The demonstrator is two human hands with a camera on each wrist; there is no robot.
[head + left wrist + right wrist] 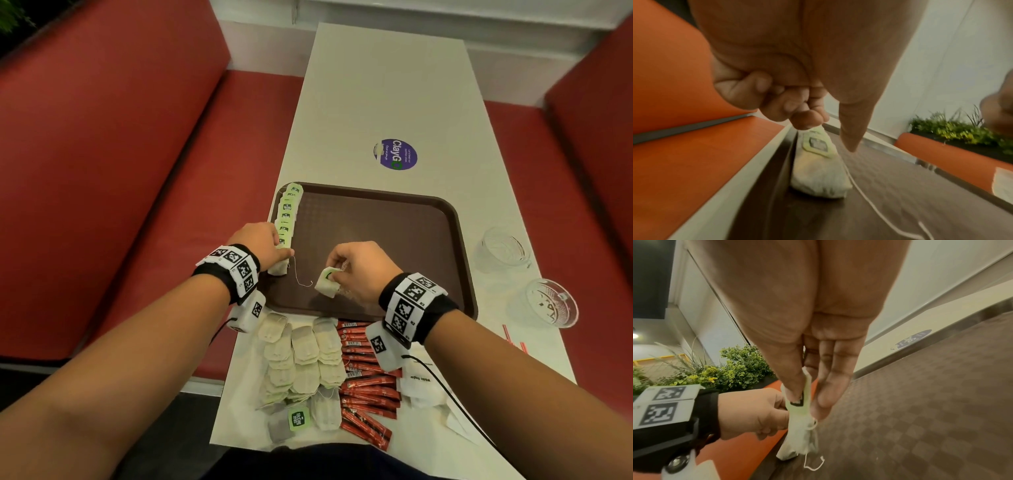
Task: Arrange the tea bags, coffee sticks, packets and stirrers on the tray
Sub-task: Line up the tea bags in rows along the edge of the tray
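White table (pixel 387 102) – red benches (pixel 120 137); both hands' fingers (pixel 824 395) pinching tea bags (pixel 326 283).

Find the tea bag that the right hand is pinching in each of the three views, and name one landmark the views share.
Head: the tea bag hangs from the right hand above the near middle of the tray.
Left wrist: not in it; only another tea bag by the tray's left rim.
Right wrist: centre, low, between thumb and fingers.
Shared landmark: the brown tray.
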